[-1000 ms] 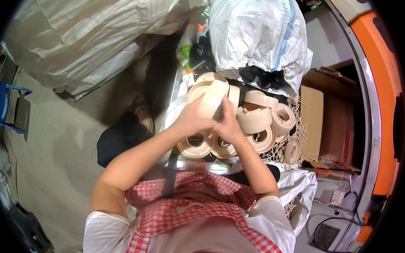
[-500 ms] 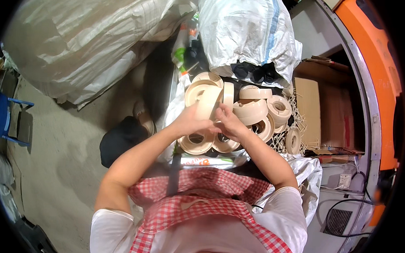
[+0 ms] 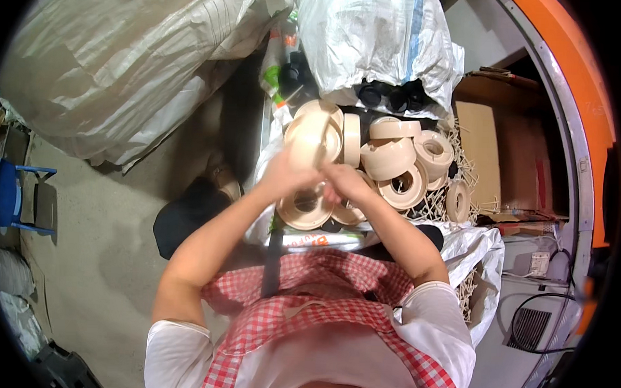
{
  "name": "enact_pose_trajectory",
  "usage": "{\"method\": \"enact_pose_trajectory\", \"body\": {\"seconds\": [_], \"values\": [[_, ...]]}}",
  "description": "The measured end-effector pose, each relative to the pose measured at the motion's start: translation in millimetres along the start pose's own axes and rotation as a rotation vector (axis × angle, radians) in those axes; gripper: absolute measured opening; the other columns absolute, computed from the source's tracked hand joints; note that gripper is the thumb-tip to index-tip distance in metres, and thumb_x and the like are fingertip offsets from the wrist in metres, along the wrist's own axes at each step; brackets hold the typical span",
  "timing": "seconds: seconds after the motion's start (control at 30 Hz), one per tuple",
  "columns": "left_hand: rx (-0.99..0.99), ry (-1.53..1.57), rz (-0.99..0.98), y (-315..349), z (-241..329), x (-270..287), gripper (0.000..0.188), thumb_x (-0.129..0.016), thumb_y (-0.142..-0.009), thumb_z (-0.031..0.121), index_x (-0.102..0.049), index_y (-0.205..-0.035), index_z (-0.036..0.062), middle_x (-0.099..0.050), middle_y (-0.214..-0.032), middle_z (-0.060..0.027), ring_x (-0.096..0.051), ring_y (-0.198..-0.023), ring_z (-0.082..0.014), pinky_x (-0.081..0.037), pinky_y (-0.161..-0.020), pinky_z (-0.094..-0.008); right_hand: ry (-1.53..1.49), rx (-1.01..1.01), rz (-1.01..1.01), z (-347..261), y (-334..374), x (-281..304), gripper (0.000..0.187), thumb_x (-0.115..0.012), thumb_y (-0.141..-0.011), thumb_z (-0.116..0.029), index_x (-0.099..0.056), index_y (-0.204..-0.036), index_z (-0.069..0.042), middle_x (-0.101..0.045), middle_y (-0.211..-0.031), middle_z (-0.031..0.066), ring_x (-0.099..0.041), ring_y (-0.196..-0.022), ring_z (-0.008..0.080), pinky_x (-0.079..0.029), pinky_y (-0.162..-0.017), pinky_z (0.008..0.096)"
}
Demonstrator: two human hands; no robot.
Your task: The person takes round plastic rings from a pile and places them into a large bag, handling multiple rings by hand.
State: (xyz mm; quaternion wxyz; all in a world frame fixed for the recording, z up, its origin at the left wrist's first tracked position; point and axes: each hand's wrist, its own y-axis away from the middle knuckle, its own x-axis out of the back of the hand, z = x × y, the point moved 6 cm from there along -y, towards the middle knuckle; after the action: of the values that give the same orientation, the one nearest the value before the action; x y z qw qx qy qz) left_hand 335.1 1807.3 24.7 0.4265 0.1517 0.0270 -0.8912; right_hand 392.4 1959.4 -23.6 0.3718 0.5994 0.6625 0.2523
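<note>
My left hand (image 3: 284, 174) grips a cream-coloured roll of tape (image 3: 310, 138) held on edge above a pile of similar rolls (image 3: 400, 163). My right hand (image 3: 345, 183) is closed right beside it, its fingers meeting the left hand at the lower edge of the same roll. More flat rolls (image 3: 304, 209) lie just under both hands. My forearms reach in from below over a red and white checked apron (image 3: 306, 310).
A big white woven sack (image 3: 377, 39) stands behind the rolls and another large sack (image 3: 109, 71) lies to the left. Brown cardboard (image 3: 503, 153) and straw-like packing sit at the right. A blue chair (image 3: 13, 197) stands far left, a dark bag (image 3: 186, 217) on the floor.
The view has tilted slightly, so the pile and hands sit a little lower in the picture. Both hands have stayed together on the upright roll.
</note>
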Motion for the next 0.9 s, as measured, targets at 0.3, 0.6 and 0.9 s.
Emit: {"method": "enact_pose_trajectory", "body": {"seconds": [0.3,0.6,0.9], "values": [[0.122,-0.226,0.318,7,-15,65,0.064,-0.065,-0.075,0.012,-0.036,-0.131,0.0035,-0.053,-0.116,-0.0104,-0.051,-0.107,-0.0185,-0.043,-0.091,-0.0308,1.072,0.221,0.683,74,-18,53,0.055,-0.054,-0.072,-0.01,-0.04,-0.125,-0.006,-0.06,-0.1,0.0281,-0.057,-0.096,0.0434,-0.044,-0.086,0.0484],[0.437,-0.999,0.096,8,-81,60,0.056,-0.058,-0.08,0.039,-0.053,-0.122,0.0017,-0.058,-0.115,-0.021,-0.057,-0.103,-0.0315,-0.044,-0.09,-0.0373,0.352,0.508,0.838,32,56,133,0.039,-0.046,-0.076,-0.006,-0.045,-0.114,0.003,-0.061,-0.098,0.0225,-0.063,-0.086,0.033,-0.051,-0.074,0.0388],[0.1,0.435,-0.004,-4,-12,6,0.049,-0.058,-0.086,0.016,-0.039,-0.131,0.0084,-0.059,-0.113,-0.01,-0.06,-0.102,-0.0205,-0.049,-0.09,-0.0403,0.258,0.71,0.617,20,14,27,0.043,-0.052,-0.092,-0.031,-0.039,-0.121,-0.002,-0.055,-0.1,0.0124,-0.058,-0.079,0.0178,-0.05,-0.051,0.025]]}}
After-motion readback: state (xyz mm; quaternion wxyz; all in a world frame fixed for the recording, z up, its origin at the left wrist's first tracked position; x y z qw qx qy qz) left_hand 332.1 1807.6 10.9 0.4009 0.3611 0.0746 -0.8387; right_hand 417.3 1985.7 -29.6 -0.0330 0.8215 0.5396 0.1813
